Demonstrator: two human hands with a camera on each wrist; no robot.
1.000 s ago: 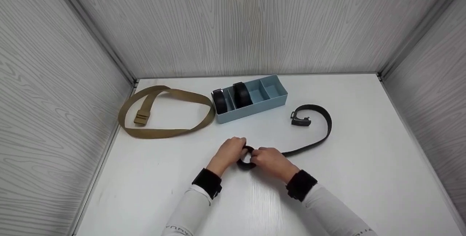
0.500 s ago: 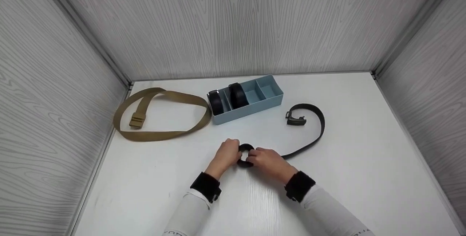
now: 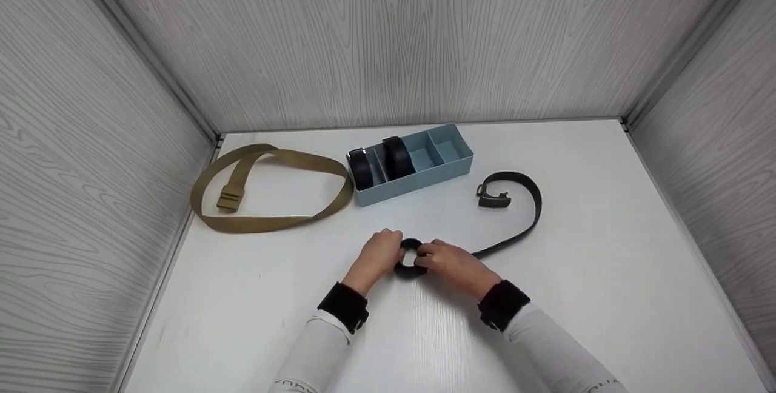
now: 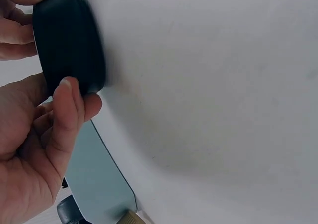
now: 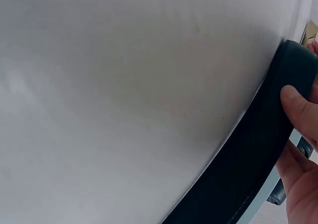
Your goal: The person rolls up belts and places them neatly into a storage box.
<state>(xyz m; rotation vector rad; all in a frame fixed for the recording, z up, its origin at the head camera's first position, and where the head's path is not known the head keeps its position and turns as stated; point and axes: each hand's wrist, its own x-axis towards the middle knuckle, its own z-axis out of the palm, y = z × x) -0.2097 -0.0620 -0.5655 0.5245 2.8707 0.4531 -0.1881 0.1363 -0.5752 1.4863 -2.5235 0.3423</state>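
A black belt (image 3: 538, 199) is being worked on the white table (image 3: 606, 296), in front of a blue divided box (image 3: 418, 185); one end is bent into a small coil (image 3: 410, 273) that is held between both hands. One side of the coil is pinched by the left hand (image 3: 377, 255), while the opposite side, where the strap runs on, is gripped between thumb and fingers by the right hand (image 3: 458, 267). The loose length is swept outward in a curve to the buckle (image 3: 494, 201), which lies near the box and apart from it. How many turns have been made cannot be told. For a neat roll, the inner turn is best kept pinched by one hand while the strap is fed snugly around by the other, with edges level against the tabletop. The open centre seems rather wide, so light tension is advised; if the grip is slackened, the stiff strap could be sprung open. The tail should be left free to slide, untwisted.
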